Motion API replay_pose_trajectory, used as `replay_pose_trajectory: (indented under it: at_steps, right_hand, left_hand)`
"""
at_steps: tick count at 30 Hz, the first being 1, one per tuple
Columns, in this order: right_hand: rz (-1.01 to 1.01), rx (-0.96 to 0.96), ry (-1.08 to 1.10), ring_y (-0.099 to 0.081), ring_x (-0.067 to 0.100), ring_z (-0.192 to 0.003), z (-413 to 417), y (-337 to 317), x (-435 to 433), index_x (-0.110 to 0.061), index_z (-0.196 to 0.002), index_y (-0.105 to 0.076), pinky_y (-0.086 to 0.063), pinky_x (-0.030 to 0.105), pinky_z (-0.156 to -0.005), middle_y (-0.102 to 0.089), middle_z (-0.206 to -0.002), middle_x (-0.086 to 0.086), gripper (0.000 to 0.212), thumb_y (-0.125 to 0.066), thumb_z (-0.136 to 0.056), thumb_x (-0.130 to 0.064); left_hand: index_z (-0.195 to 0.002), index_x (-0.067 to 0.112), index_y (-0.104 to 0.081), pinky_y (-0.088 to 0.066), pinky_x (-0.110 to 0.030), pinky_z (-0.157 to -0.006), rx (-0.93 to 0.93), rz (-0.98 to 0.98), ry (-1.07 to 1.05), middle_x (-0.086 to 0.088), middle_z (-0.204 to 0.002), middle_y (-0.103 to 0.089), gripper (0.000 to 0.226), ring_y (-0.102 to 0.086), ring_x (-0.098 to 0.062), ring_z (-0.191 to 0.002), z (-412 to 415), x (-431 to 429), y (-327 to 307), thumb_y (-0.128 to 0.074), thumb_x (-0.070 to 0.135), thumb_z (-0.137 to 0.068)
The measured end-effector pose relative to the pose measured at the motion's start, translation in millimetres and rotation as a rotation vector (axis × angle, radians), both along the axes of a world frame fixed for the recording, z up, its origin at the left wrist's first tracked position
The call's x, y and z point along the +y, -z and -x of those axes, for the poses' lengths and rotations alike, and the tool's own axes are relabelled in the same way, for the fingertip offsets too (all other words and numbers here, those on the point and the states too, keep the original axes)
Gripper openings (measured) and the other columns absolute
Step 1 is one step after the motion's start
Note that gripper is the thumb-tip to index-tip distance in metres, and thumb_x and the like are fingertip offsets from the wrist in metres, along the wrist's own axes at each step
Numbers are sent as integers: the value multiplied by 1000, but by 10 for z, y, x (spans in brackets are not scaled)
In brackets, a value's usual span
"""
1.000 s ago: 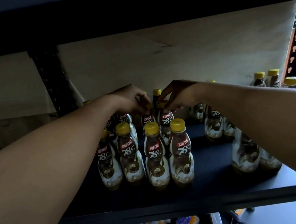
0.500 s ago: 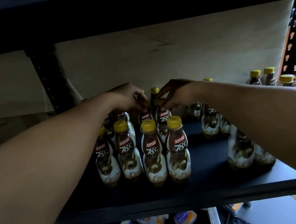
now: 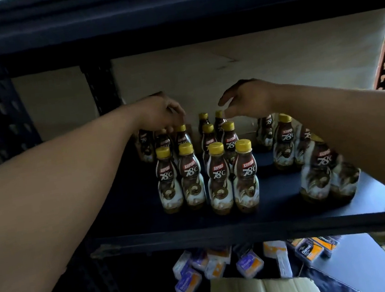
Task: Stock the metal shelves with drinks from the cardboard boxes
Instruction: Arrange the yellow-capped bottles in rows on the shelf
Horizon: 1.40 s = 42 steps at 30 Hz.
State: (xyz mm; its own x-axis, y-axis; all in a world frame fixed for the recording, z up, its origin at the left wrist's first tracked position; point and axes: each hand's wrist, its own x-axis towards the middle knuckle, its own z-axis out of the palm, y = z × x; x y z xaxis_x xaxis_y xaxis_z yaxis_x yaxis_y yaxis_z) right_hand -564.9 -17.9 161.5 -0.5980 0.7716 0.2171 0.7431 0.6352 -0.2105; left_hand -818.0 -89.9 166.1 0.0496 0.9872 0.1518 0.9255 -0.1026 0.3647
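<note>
Dark metal shelf board under a dim upper tier carries the drinks, with a pale panel behind it. Both bare arms reach to the back of that board, hands apart. The left hand hangs knuckles-up over the back-left bottles, fingers curled down among their caps; whether it pinches one I cannot tell, as the fingertips are hidden. The right hand hovers over the back-middle bottles, fingers loose and spread, thumb pointing toward the other hand, gripping nothing; its fingertips sit just at a cap. Nearer the board's front edge stand the front-left bottles and the front-middle bottles, and toward the board's right end a right group partly behind the right forearm. Every bottle stands upright, long axis vertical, yellow cap up, the "KOPIKO 78°C" label facing outward over the front edge. A perforated upright rises at the board's back left. Below the board lie small packs and a cardboard box.
</note>
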Motion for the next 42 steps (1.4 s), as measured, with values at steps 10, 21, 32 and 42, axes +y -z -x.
replay_pose_trajectory:
  at_steps: [10, 21, 32, 42]
  right_hand:
    - [83, -132, -80, -58, 20, -123, 538, -89, -645, -42, -133, -60, -46, 45, -109, -63, -133, -8, 48, -68, -89, -60]
    - [3, -241, -39, -56, 25, -126, 928, 258, -756, -29, -140, -60, -47, 39, -106, -58, -143, 1, 49, -73, -93, -36]
    - [48, -72, -56, -54, 18, -111, 938, 357, -693, -31, -129, -64, -42, 31, -86, -56, -128, -4, 40, -76, -91, -36]
    - [90, 7, -122, -58, 17, -111, 1177, 396, -885, -28, -130, -65, -48, 32, -88, -60, -129, -5, 38, -74, -94, -32]
  left_hand:
    - [-120, 24, -69, -61, -37, -84, -85, 80, 14, 1, -107, -73, 31, -71, -15, -97, 337, -710, 135, -73, 37, -91]
    - [-124, 16, -66, -55, -42, -98, -308, -40, 35, -5, -102, -75, 42, -71, -20, -99, 364, -717, 730, -81, 16, -85]
    - [-100, 19, -65, -56, -54, -89, -340, -187, 41, -15, -96, -71, 23, -69, -35, -94, 366, -624, 901, -81, 13, -84]
    - [-100, 19, -65, -58, -38, -81, -250, -166, 16, -6, -93, -70, 24, -69, -23, -86, 688, -828, 820, -82, 15, -83]
